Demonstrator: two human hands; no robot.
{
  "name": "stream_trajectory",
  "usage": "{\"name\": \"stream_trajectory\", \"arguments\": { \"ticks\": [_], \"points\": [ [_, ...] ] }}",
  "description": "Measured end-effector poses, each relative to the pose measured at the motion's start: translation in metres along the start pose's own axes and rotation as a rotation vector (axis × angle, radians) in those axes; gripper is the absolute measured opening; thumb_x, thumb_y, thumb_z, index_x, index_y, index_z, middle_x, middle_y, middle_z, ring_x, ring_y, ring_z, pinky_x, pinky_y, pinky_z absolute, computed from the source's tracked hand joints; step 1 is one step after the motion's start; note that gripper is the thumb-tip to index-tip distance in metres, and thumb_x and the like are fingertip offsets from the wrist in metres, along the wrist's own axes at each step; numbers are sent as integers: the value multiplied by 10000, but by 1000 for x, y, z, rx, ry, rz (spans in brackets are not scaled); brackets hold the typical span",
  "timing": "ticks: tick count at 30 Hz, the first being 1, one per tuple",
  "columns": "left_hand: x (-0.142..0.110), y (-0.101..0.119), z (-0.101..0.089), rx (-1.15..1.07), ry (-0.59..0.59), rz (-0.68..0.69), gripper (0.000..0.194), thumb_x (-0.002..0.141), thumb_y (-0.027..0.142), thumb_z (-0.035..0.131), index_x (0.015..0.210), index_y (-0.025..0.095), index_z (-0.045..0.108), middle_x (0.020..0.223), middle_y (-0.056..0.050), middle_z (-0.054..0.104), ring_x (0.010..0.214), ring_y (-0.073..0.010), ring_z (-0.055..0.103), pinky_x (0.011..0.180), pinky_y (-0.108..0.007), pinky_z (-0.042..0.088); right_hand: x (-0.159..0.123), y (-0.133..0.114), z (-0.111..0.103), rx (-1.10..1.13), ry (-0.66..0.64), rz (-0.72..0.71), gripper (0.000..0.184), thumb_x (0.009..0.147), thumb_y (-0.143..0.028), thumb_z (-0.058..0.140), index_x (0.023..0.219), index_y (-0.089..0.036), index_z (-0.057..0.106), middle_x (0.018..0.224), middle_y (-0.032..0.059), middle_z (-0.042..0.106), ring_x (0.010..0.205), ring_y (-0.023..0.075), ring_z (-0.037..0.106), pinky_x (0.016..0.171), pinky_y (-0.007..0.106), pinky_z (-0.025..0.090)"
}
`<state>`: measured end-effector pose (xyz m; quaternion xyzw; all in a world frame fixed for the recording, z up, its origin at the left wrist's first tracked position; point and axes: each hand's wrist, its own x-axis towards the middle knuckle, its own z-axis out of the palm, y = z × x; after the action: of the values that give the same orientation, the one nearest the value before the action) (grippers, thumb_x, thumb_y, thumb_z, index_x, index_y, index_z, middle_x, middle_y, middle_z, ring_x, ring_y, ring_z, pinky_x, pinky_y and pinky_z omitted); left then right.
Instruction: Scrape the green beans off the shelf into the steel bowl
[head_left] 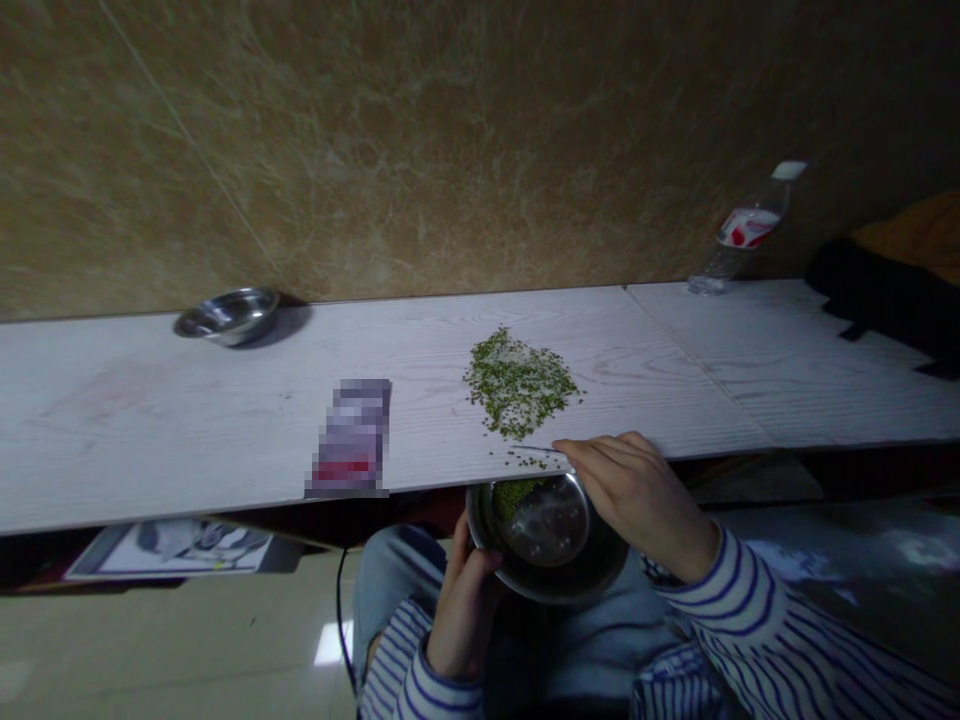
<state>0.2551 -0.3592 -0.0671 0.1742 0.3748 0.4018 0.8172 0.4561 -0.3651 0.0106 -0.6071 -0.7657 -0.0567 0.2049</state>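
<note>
My left hand grips the near rim of a steel bowl, holding it just under the table's front edge. Some green beans lie inside the bowl at its far side. My right hand rests at the table edge above the bowl, fingers stretched out flat and together, pointing left, touching a few stray beans. A heap of small green beans is spread on the white tabletop just beyond that hand.
A second steel bowl sits at the back left against the wall. A blurred flat packet lies left of the beans. A plastic bottle leans at the back right, beside dark and orange cloth. A magazine lies below the table.
</note>
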Motion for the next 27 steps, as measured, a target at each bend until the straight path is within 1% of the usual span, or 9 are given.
{"name": "stream_trajectory", "arguments": {
  "ticks": [7,12,15,17,19,22,24,27],
  "points": [
    [-3,9,-5,5,54,13,652,701,138,553,1333,273,465,1169,-48,636,1120,-288,541,907,-415,434,17,-17,8,35,-27,-37,273,910,-121,440,1127,-170,597,995,69,706,876,169,624,769,331,389],
    [-5,11,-7,-20,39,43,601,701,139,572,1285,268,507,1139,-39,650,1129,-273,535,938,-405,411,18,-22,6,109,-79,-79,270,902,-96,440,1102,-171,605,1022,72,697,925,172,620,797,337,383],
    [-4,9,-8,-35,32,50,612,682,138,572,1278,265,513,1142,-42,648,1127,-278,533,951,-415,395,12,-19,0,152,-102,-114,268,897,-93,450,1091,-184,610,1030,64,697,950,167,619,794,337,385],
    [-4,7,-8,-36,29,40,623,682,139,567,1287,271,506,1158,-42,641,1120,-276,533,955,-413,390,7,-13,-3,169,-93,-124,262,904,-104,449,1095,-191,606,1038,59,696,952,162,622,796,333,387],
    [-4,4,-8,-24,26,19,620,694,136,560,1294,279,498,1184,-40,627,1117,-268,531,959,-403,386,3,-7,-5,159,-60,-101,251,913,-119,442,1095,-188,601,1036,62,697,935,162,630,795,330,390],
    [-3,0,-7,-7,16,-3,620,707,127,549,1305,279,485,1216,-40,608,1131,-265,520,969,-391,380,-1,2,-5,84,-7,-32,246,919,-129,434,1094,-178,600,998,64,706,891,171,639,780,328,394],
    [-3,-2,-7,-16,1,-10,634,715,127,548,1325,275,462,1232,-43,601,1152,-270,511,981,-393,372,-3,4,-4,35,1,-9,245,916,-125,438,1093,-172,602,980,64,708,875,174,638,772,326,392],
    [-2,-4,-7,-35,-18,-6,643,717,133,555,1337,265,442,1226,-49,608,1169,-281,506,994,-409,360,-4,0,-1,20,-11,-21,245,911,-122,450,1101,-167,599,994,63,704,887,173,629,773,325,385]
  ]
}}
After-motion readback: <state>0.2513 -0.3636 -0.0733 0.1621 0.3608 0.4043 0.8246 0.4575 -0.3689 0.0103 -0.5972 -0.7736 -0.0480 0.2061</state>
